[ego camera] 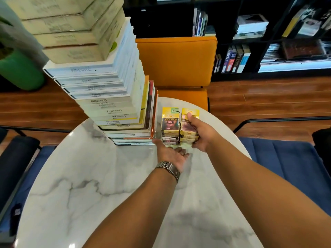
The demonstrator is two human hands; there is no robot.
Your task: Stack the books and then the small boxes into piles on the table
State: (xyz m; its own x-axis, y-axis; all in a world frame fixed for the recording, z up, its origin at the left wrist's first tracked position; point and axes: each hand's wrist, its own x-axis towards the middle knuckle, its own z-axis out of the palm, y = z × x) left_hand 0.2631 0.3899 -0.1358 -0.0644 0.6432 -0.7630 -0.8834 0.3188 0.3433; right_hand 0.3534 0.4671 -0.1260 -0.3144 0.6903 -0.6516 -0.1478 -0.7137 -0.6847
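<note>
Seemingly right hand [198, 135] grip around right box pile [189, 127], thumb atop.

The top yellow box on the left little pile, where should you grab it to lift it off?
Pinch the top yellow box by its two long side edges, coming straight down from above. It lies flat on its pile, so only the top and edges are free. The book stack crowds its left and the other box pile, held by the right hand, sits close on its right, so fingers should stay slim.
</note>
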